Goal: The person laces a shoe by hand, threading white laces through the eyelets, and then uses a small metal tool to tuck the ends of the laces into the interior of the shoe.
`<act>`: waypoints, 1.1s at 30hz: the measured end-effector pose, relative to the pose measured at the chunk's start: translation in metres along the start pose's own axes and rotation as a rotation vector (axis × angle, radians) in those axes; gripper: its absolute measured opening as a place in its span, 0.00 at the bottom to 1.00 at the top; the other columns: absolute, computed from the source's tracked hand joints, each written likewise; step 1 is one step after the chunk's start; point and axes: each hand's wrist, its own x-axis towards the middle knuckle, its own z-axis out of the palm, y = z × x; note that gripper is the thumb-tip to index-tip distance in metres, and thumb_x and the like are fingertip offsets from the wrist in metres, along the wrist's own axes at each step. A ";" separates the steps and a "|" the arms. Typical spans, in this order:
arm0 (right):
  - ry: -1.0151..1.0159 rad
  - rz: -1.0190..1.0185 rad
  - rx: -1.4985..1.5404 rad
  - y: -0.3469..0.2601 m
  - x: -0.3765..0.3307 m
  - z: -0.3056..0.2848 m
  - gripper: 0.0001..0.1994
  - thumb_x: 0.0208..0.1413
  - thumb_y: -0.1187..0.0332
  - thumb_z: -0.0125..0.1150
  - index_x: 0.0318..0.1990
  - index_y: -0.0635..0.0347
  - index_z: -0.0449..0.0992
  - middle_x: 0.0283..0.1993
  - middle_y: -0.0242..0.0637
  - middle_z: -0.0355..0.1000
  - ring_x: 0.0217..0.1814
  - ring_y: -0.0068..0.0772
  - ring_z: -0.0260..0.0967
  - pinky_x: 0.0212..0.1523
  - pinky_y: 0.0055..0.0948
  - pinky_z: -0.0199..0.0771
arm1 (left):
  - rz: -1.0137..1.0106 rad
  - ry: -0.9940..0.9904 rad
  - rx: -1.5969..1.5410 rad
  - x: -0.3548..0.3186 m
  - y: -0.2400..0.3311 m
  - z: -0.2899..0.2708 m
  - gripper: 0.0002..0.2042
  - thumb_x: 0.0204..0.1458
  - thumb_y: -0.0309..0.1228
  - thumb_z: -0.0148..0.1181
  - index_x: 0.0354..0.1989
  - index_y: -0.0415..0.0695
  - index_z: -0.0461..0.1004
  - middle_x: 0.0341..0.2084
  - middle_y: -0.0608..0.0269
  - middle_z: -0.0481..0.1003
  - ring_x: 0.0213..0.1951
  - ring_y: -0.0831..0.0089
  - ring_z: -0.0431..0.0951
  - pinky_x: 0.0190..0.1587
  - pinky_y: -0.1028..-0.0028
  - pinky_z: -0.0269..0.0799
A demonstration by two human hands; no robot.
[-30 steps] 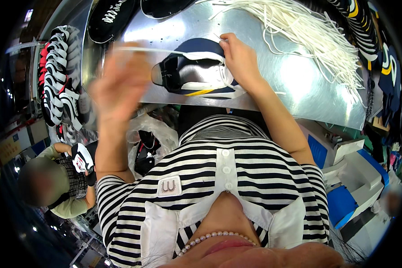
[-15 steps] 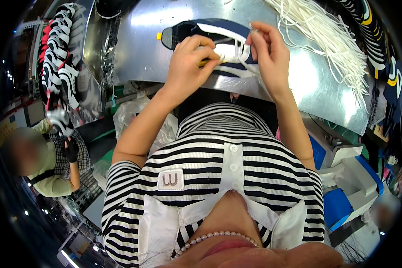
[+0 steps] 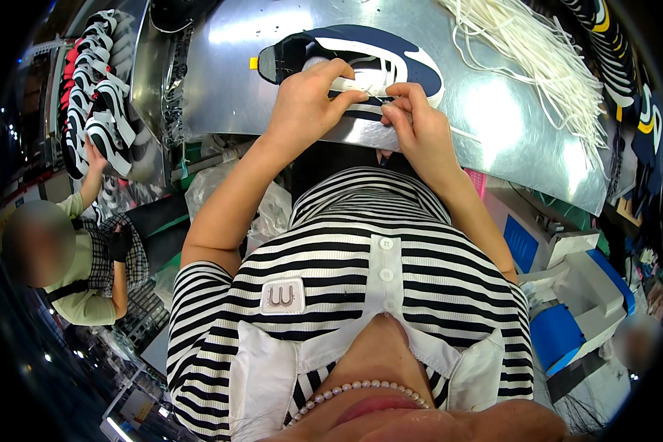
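Note:
A navy and white sneaker lies on its side on the metal table in front of me, its toe to the right and a yellow tab at its heel. White shoelace crosses part of its opening. My left hand grips the near edge of the opening, thumb and forefinger at the eyelet row. Close beside it, my right hand is closed in a pinch at the same edge, on what looks like the thin end of the lace. Fingers cover most of that end.
Loose white laces lie in a heap at the table's right. Several navy shoes hang beyond them. At the left, black-and-white shoes stand in a row, and a co-worker's hand touches one. A blue and grey machine sits at lower right.
My right hand has come down and left from the far side of the lacing to the near eyelet edge, beside my left. The co-worker's arm has reached up to the shoe row.

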 end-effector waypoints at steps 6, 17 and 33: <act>-0.056 0.102 -0.023 -0.009 0.008 0.005 0.11 0.59 0.71 0.57 0.46 0.62 0.64 0.26 0.42 0.75 0.19 0.38 0.72 0.23 0.33 0.70 | 0.033 -0.025 -0.073 -0.005 -0.010 -0.001 0.12 0.48 0.32 0.68 0.37 0.40 0.76 0.27 0.55 0.78 0.26 0.59 0.77 0.30 0.68 0.71; -0.279 0.252 -0.257 -0.024 0.014 -0.016 0.15 0.56 0.56 0.57 0.39 0.60 0.72 0.30 0.50 0.75 0.37 0.54 0.75 0.39 0.50 0.72 | 0.101 0.056 -0.058 -0.017 -0.011 0.008 0.08 0.50 0.28 0.65 0.35 0.38 0.75 0.29 0.48 0.76 0.31 0.48 0.77 0.32 0.61 0.71; -0.225 -0.097 -0.263 -0.002 0.053 -0.001 0.10 0.44 0.65 0.60 0.34 0.56 0.82 0.31 0.40 0.79 0.36 0.46 0.76 0.35 0.41 0.74 | 0.488 0.092 0.037 -0.023 -0.024 0.017 0.08 0.51 0.25 0.64 0.32 0.37 0.70 0.24 0.51 0.71 0.26 0.52 0.72 0.28 0.60 0.65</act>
